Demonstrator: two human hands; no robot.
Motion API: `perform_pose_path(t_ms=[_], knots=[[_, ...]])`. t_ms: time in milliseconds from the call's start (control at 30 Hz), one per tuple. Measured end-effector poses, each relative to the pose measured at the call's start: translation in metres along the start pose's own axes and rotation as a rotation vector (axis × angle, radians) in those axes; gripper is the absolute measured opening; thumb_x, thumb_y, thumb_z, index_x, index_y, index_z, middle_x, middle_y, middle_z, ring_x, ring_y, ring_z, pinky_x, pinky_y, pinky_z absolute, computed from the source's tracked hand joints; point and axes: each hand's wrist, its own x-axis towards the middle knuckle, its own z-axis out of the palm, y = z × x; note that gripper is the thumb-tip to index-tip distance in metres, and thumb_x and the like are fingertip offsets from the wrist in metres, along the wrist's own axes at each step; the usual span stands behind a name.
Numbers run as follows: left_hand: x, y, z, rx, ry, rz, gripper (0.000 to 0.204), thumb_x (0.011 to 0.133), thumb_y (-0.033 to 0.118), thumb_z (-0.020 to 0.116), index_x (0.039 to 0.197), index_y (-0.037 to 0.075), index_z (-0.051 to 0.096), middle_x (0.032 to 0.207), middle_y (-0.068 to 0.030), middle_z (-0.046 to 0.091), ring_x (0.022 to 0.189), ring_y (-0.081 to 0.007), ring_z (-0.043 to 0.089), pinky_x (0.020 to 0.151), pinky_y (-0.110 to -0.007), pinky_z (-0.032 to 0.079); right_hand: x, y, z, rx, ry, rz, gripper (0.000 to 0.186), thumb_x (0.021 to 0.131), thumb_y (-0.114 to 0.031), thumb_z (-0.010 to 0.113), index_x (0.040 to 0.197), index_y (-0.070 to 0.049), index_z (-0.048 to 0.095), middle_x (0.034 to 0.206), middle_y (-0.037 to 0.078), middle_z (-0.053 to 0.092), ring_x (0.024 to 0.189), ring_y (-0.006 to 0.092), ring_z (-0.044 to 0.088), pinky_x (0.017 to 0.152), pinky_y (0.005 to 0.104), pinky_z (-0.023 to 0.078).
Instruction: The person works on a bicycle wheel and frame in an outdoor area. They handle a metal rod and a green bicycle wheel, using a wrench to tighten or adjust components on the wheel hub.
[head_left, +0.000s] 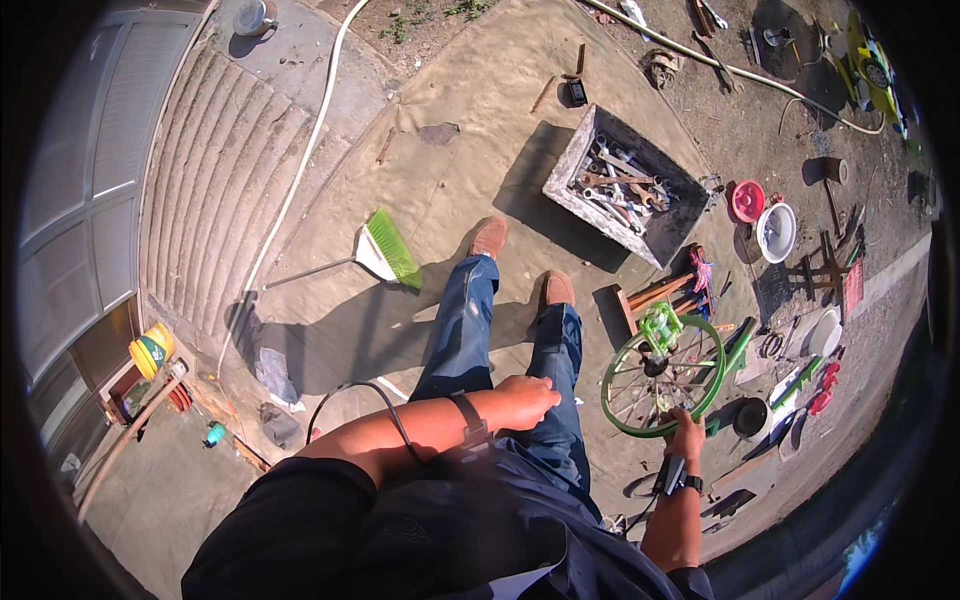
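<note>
Step in hand, as judged: holding, steadying green wheel (655, 367), located at person's right, near legs (558, 365). Right hand (686, 438): grip closed round near edge of rim. Left hand (527, 403) apart from wheel, fingers curled, nothing visible within; cannot tell whether clenched or loose. Wheel's contact with ground unclear. Box (605, 224) of wrenches (620, 182) farther ahead. Next move, by judgement, calls for firm rim hold; left hand free-looking for second support.
</note>
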Motion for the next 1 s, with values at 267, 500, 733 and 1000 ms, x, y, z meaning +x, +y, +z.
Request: perform_pose_path(t_ms=[267, 500, 733, 1000], knots=[[-0.006, -0.019, -0.021, 0.108, -0.179, 0.127, 0.013, 0.081, 0.011, 0.058, 0.089, 0.007, 0.068, 0.103, -0.0161, 0.061, 0.097, -0.0345, 0.063, 0.08, -0.045, 0.051, -0.043, 0.046, 0.001, 0.075, 0.059, 0.182, 0.021, 0.081, -0.006, 0.065, 0.096, -0.003, 0.051, 0.078, 0.012, 0.062, 0.066, 0.0275, 0.065, 0.058, 0.0394, 0.054], [-0.004, -0.018, -0.05, -0.179, -0.527, 0.102, 0.012, 0.075, 0.016, 0.069, 0.084, 0.007, 0.069, 0.083, -0.0135, 0.067, 0.083, -0.0324, 0.065, 0.07, -0.045, 0.049, -0.066, 0.053, 0.013, 0.169, 0.11, 0.187, 0.019, 0.082, -0.006, 0.065, 0.096, -0.002, 0.053, 0.078, 0.013, 0.062, 0.066, 0.028, 0.065, 0.057, 0.0385, 0.055], [0.007, -0.009, -0.028, -0.319, -0.755, 0.115, 0.012, 0.074, 0.015, 0.072, 0.082, 0.005, 0.07, 0.08, -0.0131, 0.068, 0.076, -0.0285, 0.065, 0.065, -0.042, 0.048, -0.064, 0.057, 0.017, 0.267, 0.106, 0.128, 0.021, 0.084, -0.01, 0.065, 0.099, -0.003, 0.053, 0.078, 0.01, 0.061, 0.068, 0.0262, 0.064, 0.061, 0.0385, 0.054], [0.022, -0.005, 0.013, 0.006, -0.714, 0.182, 0.018, 0.074, 0.016, 0.07, 0.087, 0.004, 0.068, 0.084, -0.0168, 0.068, 0.083, -0.0364, 0.065, 0.07, -0.047, 0.049, -0.037, 0.089, 0.016, 0.321, 0.089, 0.096, 0.023, 0.086, -0.012, 0.064, 0.104, -0.005, 0.051, 0.083, 0.008, 0.063, 0.071, 0.0244, 0.065, 0.062, 0.0373, 0.054]])
